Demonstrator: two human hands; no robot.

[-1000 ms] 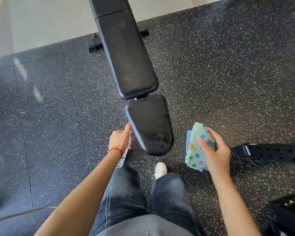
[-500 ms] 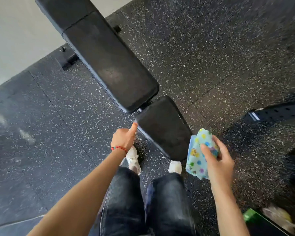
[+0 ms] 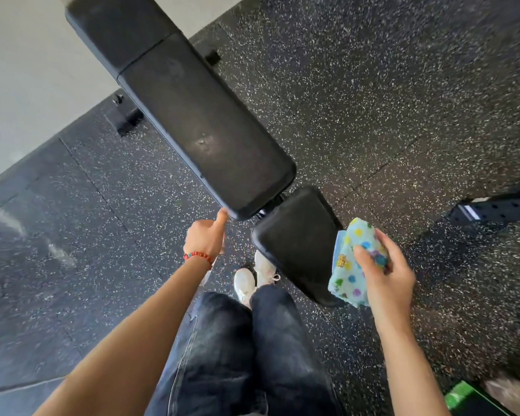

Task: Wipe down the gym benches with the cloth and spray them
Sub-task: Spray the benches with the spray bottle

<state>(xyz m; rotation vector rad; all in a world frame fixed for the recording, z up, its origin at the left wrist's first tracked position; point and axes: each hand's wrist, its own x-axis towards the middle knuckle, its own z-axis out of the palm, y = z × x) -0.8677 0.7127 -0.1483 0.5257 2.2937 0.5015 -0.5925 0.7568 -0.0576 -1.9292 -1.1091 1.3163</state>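
I'm looking straight down at the black gym bench point(image 3: 198, 121), which runs on a diagonal from eleven o'clock toward the middle of the view. Its long back pad ends just past centre, and the shorter seat pad point(image 3: 294, 241) carries on toward five o'clock, a narrow gap with a bit of frame between the two.

My left hand point(image 3: 206, 240) is at the near corner of the back pad, fingers curled in tight, thumb stuck out and pointing at twelve, tip right at the pad's edge; whether it actually touches, I cannot tell. There's a red bead bracelet point(image 3: 198, 256) on that wrist. Something pale shows just below the wrist, but I can't make out what it is or whether the fingers hold anything.

Right hand point(image 3: 385, 271), at three o'clock from the seat pad, grips the cloth point(image 3: 347, 274). That's the light blue one with coloured dots, bunched up, thumb across its front and fingers wrapped behind. The cloth hangs just beside the seat pad's right edge, off the surface.

Below, dark jeans point(image 3: 240, 349) and white shoes point(image 3: 246, 280) on speckled black rubber floor point(image 3: 388, 100), shoes tucked by the seat pad's near end. A perforated black steel bar point(image 3: 499, 209) lies at three o'clock.
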